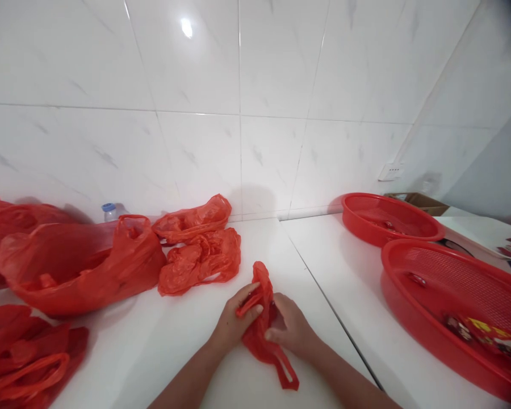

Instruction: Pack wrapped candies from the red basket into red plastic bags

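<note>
A crumpled red plastic bag (262,335) is held between my two hands above the white table, one handle loop hanging down toward me. My left hand (237,319) grips its left side, with the thumb pressed over the folds. On the other side, my right hand (293,328) pinches the bag, its fingers partly hidden behind the plastic. Whether anything is inside the bag, I cannot tell. Just beyond my left hand lie another crumpled red bag (200,260) and, behind it, a further red bag (196,218).
Large red bags (85,272) fill the left, with more bag plastic (21,358) nearer me. A blue-capped bottle (109,212) stands behind. On the right are a red basket (398,284) holding small packets, a red basin (353,218) and a cardboard box (421,201). A seam (332,309) crosses the tabletop.
</note>
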{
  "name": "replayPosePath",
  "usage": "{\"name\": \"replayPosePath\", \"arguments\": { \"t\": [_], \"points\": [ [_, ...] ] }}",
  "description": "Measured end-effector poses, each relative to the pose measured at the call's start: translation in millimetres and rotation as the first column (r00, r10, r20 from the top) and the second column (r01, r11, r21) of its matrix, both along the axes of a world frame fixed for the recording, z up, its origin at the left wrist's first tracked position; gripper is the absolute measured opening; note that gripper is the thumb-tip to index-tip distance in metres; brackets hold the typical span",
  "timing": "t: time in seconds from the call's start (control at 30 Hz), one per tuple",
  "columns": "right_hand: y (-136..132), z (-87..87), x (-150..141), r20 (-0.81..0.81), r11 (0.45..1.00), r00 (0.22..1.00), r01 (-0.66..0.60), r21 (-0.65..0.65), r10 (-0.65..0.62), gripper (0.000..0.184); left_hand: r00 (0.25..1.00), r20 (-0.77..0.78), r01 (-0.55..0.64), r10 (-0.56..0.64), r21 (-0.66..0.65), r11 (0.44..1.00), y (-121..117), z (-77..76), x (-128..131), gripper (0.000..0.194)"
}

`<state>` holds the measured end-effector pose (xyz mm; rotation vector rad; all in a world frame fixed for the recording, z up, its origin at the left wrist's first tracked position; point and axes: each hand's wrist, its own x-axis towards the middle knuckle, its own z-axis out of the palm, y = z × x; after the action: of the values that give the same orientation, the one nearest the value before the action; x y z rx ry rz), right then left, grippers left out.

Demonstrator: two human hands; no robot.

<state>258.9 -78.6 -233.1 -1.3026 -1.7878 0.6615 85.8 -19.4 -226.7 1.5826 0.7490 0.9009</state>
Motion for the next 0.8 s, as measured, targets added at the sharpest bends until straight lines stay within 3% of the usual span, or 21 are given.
{"name": "replayPosePath", "arguments": {
  "t": [0.13,0.27,0.4,0.5,0.63,0.8],
  "points": [
    [4.3,-6.2,-9.8,0.086,0.995,0.992,0.095,0.012,-0.096,0.017,0.987,0.119,-0.085,0.106,-0.172,0.981,0.9,1.5,0.0,0.025],
    [12.2,-9.7,5.4,-0.129,0.969,0.961,0.244,-0.034,-0.246,0.02,0.927,0.218,-0.242,0.306,-0.275,0.93,10.6,-1.7,-11.9,0.014],
    [22.6,-9.3,45.9,-0.266,0.862,0.82,0.476,-0.175,-0.507,0.013,0.851,0.335,-0.278,0.404,-0.367,0.888,22.0,-5.7,-27.7,0.019],
    [25.9,-8.7,75.0,-0.277,0.778,0.727,0.589,-0.217,-0.628,0.02,0.816,0.381,-0.26,0.435,-0.43,0.865,24.3,-7.0,-30.3,0.022],
    [21.6,-7.0,98.0,-0.283,0.691,0.633,0.688,-0.222,-0.721,0.027,0.822,0.379,-0.215,0.426,-0.485,0.848,17.5,-4.0,-22.5,0.022],
    [14.9,-3.7,107.5,-0.306,0.664,0.593,0.703,-0.253,-0.744,0.025,0.842,0.387,-0.147,0.376,-0.507,0.849,8.8,2.2,-15.6,0.016]
  ]
}}
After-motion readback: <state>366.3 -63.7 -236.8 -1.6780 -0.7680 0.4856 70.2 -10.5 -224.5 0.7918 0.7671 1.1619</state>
